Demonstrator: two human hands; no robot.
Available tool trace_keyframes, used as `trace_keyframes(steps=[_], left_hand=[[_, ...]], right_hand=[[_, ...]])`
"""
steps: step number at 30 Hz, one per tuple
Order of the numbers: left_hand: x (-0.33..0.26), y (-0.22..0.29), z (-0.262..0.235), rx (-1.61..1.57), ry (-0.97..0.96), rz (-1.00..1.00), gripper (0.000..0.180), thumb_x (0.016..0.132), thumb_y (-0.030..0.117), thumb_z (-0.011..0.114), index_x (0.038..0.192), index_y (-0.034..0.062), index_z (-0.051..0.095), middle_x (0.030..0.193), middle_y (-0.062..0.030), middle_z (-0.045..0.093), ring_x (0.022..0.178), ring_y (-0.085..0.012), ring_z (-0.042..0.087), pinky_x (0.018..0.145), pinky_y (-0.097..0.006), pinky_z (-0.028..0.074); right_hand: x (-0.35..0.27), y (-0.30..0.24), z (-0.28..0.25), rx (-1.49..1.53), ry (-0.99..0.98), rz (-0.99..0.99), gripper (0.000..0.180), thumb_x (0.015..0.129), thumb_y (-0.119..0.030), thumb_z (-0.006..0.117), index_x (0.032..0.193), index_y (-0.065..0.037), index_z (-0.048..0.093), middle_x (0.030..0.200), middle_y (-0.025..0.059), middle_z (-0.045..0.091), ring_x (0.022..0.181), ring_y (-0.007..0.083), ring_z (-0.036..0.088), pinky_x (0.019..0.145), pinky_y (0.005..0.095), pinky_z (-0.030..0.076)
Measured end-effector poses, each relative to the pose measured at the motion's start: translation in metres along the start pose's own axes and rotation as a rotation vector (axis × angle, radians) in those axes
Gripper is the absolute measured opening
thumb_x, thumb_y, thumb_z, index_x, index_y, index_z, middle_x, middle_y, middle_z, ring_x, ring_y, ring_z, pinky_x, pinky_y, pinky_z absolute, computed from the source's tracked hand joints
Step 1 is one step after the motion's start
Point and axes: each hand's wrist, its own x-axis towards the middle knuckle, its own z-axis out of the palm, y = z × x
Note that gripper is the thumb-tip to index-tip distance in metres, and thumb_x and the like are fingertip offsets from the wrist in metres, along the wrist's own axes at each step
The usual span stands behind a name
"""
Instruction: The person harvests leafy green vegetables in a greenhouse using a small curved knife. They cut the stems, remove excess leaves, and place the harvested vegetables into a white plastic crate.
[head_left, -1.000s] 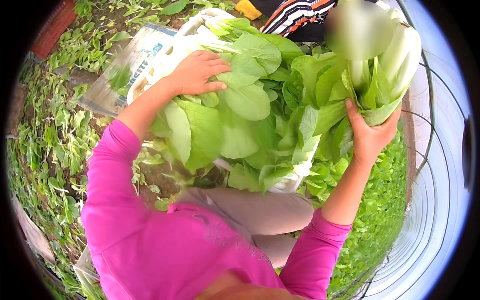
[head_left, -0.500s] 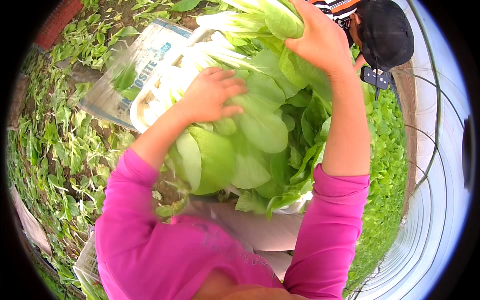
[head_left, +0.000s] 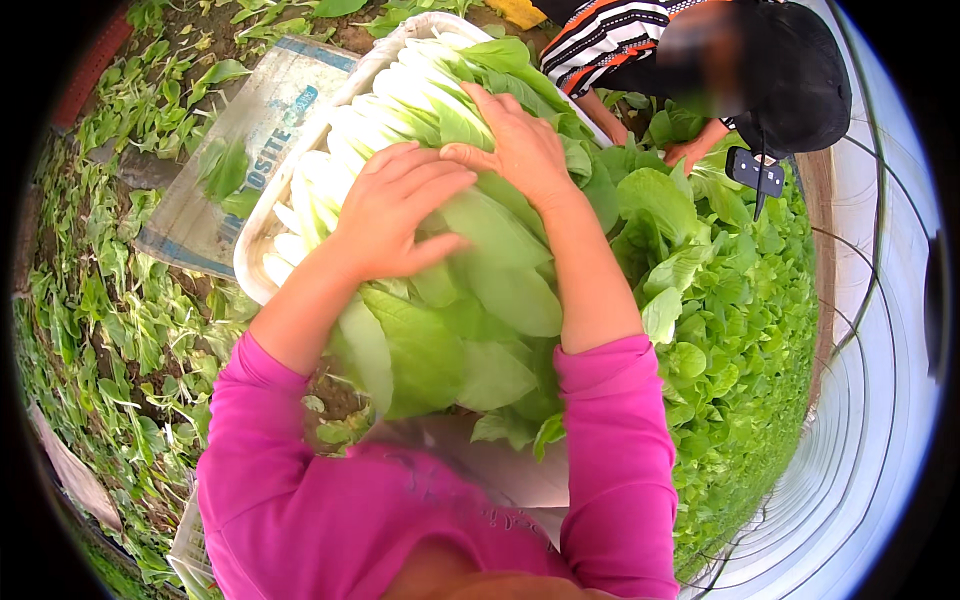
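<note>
A white plastic crate [head_left: 246,250] in front of me is packed with bok choy [head_left: 375,120], white stalks toward the left and broad green leaves spilling over the near side. My left hand [head_left: 395,212] lies on the leaves with its fingers outstretched. Close beside it, my right hand [head_left: 525,150] presses flat on the greens farther back, fingers spread. The fingertips of the left hand reach almost to the right thumb. Neither hand grips a bunch. Leaves hide the crate's near side.
A flattened printed sheet [head_left: 185,222] lies left of the crate among scattered leaves [head_left: 120,330]. A co-worker in a black cap [head_left: 800,85] bends at the far right, hands in the greens. Dense green plants [head_left: 740,340] grow on the right beside a plastic wall [head_left: 850,400].
My right hand has come down and left onto the crate, letting go of the bok choy it held up. My left hand stays on the leaves. The co-worker's hands have come into view.
</note>
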Motion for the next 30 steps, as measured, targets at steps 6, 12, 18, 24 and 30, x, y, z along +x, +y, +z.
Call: trace_keyframes(steps=[6, 12, 18, 24, 30], left_hand=[[0.024, 0.011, -0.020, -0.198, -0.093, -0.038, 0.040, 0.078, 0.037, 0.064, 0.106, 0.0093, 0.060, 0.122, -0.0095, 0.055, 0.113, -0.0338, 0.048, 0.099, -0.045, 0.034], [0.057, -0.039, 0.004, 0.208, -0.169, -0.138, 0.054, 0.091, 0.051, 0.038, 0.129, 0.0140, 0.047, 0.136, -0.0064, 0.044, 0.130, -0.0262, 0.034, 0.107, -0.042, 0.025], [0.045, -0.043, 0.018, 0.433, -0.232, -0.229, 0.062, 0.092, 0.056, 0.032, 0.136, 0.0141, 0.040, 0.137, -0.0061, 0.043, 0.129, -0.0288, 0.035, 0.108, -0.043, 0.024], [0.047, -0.033, 0.018, 0.457, -0.273, -0.249, 0.059, 0.089, 0.056, 0.037, 0.129, 0.0130, 0.048, 0.134, -0.0056, 0.046, 0.124, -0.0256, 0.040, 0.098, -0.043, 0.032], [0.049, -0.028, 0.016, 0.418, -0.315, -0.290, 0.059, 0.087, 0.057, 0.041, 0.125, 0.0128, 0.051, 0.132, -0.0047, 0.048, 0.123, -0.0235, 0.041, 0.095, -0.044, 0.033]], right_hand=[[0.004, 0.019, 0.013, -0.109, 0.036, 0.033, 0.078, 0.072, -0.066, 0.055, 0.135, -0.025, 0.038, 0.117, 0.0124, 0.052, 0.103, 0.0326, 0.053, 0.085, 0.0443, 0.040], [0.003, 0.017, 0.010, -0.099, 0.042, 0.018, 0.080, 0.075, -0.061, 0.058, 0.140, -0.022, 0.032, 0.124, 0.0136, 0.049, 0.108, 0.0333, 0.051, 0.089, 0.0453, 0.038], [0.007, 0.022, -0.033, 0.733, -0.100, 0.203, 0.063, 0.086, -0.037, 0.054, 0.135, -0.001, 0.037, 0.129, 0.0175, 0.051, 0.115, 0.0256, 0.051, 0.094, 0.0303, 0.039], [0.054, 0.030, -0.048, 0.367, 0.023, 0.215, 0.027, 0.086, -0.028, 0.056, 0.092, -0.003, 0.064, 0.072, 0.0141, 0.062, 0.067, 0.0221, 0.059, 0.068, 0.0366, 0.046], [0.092, 0.029, -0.004, 0.183, -0.064, 0.296, 0.020, 0.082, -0.025, 0.059, 0.074, -0.007, 0.065, 0.071, 0.0149, 0.062, 0.068, 0.0296, 0.060, 0.065, 0.0393, 0.048]])
